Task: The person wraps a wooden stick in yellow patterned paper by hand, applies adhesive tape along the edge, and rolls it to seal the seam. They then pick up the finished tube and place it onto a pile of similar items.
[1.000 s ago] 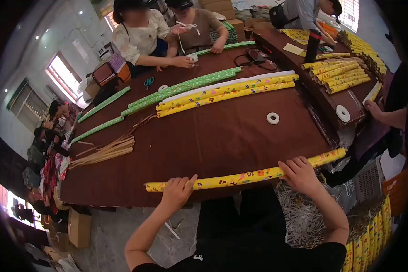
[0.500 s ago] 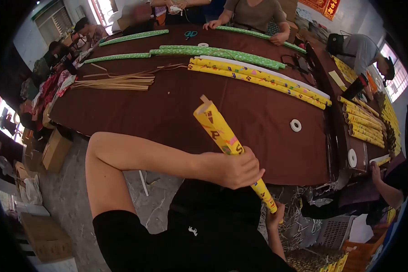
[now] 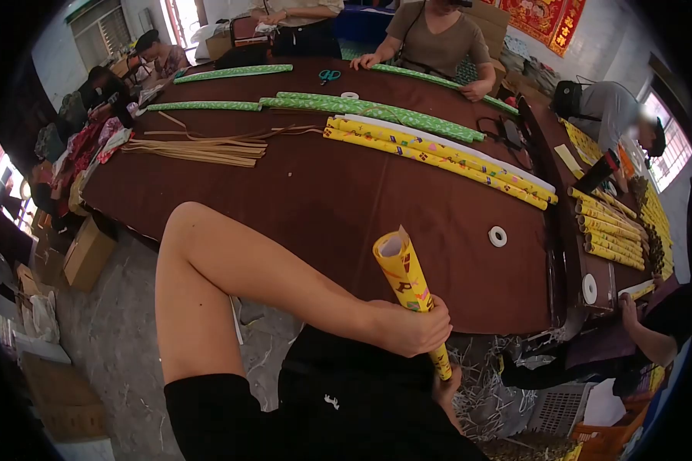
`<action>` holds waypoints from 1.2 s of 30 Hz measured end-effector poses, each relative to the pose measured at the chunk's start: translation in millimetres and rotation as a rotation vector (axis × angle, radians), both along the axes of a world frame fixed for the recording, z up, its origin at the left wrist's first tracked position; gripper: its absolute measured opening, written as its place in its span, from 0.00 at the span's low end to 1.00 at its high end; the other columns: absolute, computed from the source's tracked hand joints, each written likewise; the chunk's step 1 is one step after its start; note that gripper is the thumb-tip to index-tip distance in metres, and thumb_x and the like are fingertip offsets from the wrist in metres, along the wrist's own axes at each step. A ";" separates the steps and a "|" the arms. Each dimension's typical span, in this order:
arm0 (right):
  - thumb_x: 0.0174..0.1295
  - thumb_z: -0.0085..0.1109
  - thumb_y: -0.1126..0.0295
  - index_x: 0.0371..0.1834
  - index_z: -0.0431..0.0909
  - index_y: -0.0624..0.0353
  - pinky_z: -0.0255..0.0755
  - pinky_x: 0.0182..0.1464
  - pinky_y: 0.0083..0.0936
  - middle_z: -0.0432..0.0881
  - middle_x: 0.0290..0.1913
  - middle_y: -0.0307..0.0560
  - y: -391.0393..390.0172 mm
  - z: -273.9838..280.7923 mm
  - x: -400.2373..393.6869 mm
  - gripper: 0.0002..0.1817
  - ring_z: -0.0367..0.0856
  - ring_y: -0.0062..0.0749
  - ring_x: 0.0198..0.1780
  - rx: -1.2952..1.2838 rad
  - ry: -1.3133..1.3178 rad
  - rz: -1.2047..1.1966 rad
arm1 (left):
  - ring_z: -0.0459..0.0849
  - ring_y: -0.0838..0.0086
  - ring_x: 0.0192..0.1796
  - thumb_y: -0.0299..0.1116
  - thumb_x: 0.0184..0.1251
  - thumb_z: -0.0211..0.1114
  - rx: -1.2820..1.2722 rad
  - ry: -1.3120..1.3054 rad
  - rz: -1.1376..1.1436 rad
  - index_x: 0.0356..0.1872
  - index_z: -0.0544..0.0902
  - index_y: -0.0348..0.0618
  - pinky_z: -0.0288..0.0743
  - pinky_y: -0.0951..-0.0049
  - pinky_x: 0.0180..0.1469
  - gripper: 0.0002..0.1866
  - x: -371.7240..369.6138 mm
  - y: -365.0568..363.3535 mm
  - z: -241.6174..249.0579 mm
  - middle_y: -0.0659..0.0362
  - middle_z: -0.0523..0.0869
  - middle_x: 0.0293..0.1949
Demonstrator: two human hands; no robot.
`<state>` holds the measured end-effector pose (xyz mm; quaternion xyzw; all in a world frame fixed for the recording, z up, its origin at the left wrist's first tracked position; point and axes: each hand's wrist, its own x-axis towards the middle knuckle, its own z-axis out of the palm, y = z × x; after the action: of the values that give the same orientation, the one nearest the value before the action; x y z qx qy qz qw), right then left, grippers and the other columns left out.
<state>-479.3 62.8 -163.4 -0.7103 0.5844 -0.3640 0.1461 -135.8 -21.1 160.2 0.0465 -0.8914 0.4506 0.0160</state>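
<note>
A rolled yellow patterned paper tube (image 3: 405, 270) is held in front of my body, tilted, its wide open end up and a small flap sticking out of the rim. My left hand (image 3: 414, 327) is wrapped round its middle. Lower down, my right hand (image 3: 447, 384) grips the narrow bottom end; part of that hand is hidden. Beyond the tube, yellow patterned rolls (image 3: 438, 160) lie on the brown table (image 3: 323, 223), beside long green patterned rolls (image 3: 377, 109). A white tape roll (image 3: 497, 236) lies to the right.
Thin brown strips (image 3: 200, 150) lie at the table's left, teal scissors (image 3: 329, 75) at the back. A co-worker (image 3: 438, 38) across the table holds a green roll. Several yellow tubes (image 3: 607, 230) and another tape roll (image 3: 590, 289) are on the right-hand table. Cardboard boxes (image 3: 90, 252) stand left.
Both my hands and the yellow tube have moved lower in view, the tube's top also to the right and more upright. My left elbow has shifted slightly right. The camera view has tilted a little.
</note>
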 end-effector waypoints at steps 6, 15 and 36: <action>0.47 0.73 0.76 0.36 0.77 0.62 0.70 0.47 0.46 0.79 0.34 0.57 25.3 19.7 -32.0 0.15 0.79 0.58 0.42 0.141 0.307 0.049 | 0.79 0.71 0.38 0.35 0.65 0.58 0.234 0.196 -0.025 0.55 0.78 0.44 0.76 0.66 0.44 0.18 71.2 -73.0 -5.7 0.60 0.79 0.37; 0.44 0.78 0.69 0.62 0.73 0.58 0.76 0.36 0.40 0.82 0.38 0.56 40.3 103.2 -17.3 0.37 0.82 0.51 0.35 0.167 0.357 0.171 | 0.77 0.65 0.59 0.35 0.68 0.58 0.015 0.334 0.242 0.60 0.72 0.59 0.66 0.48 0.68 0.19 168.9 -120.7 -17.1 0.61 0.79 0.50; 0.64 0.63 0.75 0.61 0.68 0.63 0.73 0.29 0.25 0.78 0.32 0.45 -43.3 237.0 147.5 0.23 0.78 0.28 0.26 1.023 -0.778 0.443 | 0.67 0.48 0.69 0.24 0.69 0.60 0.286 2.098 0.562 0.74 0.56 0.35 0.62 0.53 0.68 0.35 133.0 -118.4 -96.0 0.41 0.65 0.70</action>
<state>-331.8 19.5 73.7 -0.4722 0.4285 -0.2325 0.7345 -2.8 -139.5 64.2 0.6103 -0.4359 0.0666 0.6581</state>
